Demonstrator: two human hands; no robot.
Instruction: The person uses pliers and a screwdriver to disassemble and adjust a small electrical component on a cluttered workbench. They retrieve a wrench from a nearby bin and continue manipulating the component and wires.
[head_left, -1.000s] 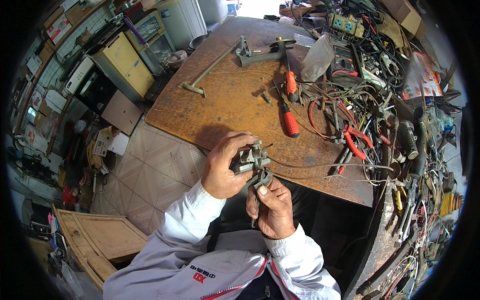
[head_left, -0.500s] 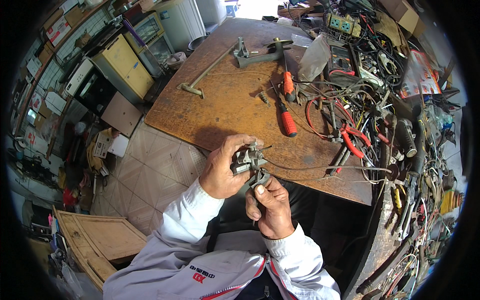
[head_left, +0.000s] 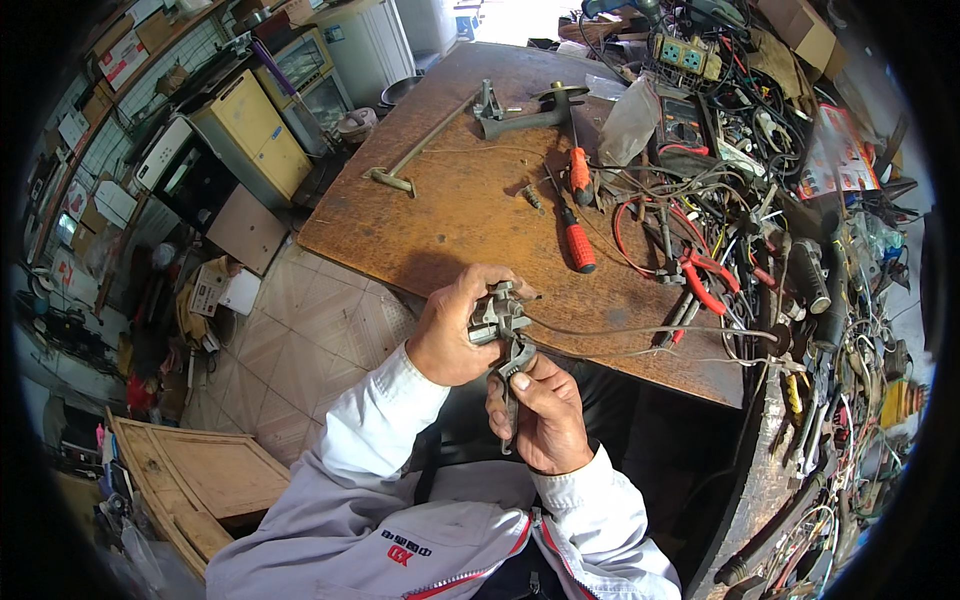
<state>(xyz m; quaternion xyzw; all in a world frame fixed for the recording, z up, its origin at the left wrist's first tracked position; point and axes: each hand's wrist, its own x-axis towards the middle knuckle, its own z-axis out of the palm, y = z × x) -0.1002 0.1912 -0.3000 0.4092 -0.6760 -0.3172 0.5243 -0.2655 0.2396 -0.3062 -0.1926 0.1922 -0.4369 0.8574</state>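
Observation:
In front of my chest, at the near edge of the wooden table (head_left: 400, 235), my left hand (head_left: 445, 328) is closed round a grey metal casting (head_left: 497, 314) with several short projections. My right hand (head_left: 553, 415) grips a small adjustable wrench (head_left: 518, 355), thumb on top and handle pointing down toward me. The wrench's jaws are up against the lower side of the casting; whether they grip a nut there is too small to tell. A thin brown cable (head_left: 640, 331) runs right from beside the casting.
Two screwdrivers with red handles (head_left: 578, 245) lie mid-table beside a small screw-like piece (head_left: 531, 196). Beyond them are a long metal rod (head_left: 425, 140) and a grey tube with a disc (head_left: 525, 122). Red-handled pliers (head_left: 705, 285), cables and tools crowd the right side. A wooden cabinet (head_left: 195, 470) stands lower left.
The wrench handle has swung in my right hand and now shows more of its length below the fingers. My left hand has barely shifted with the casting. The view has moved slightly.

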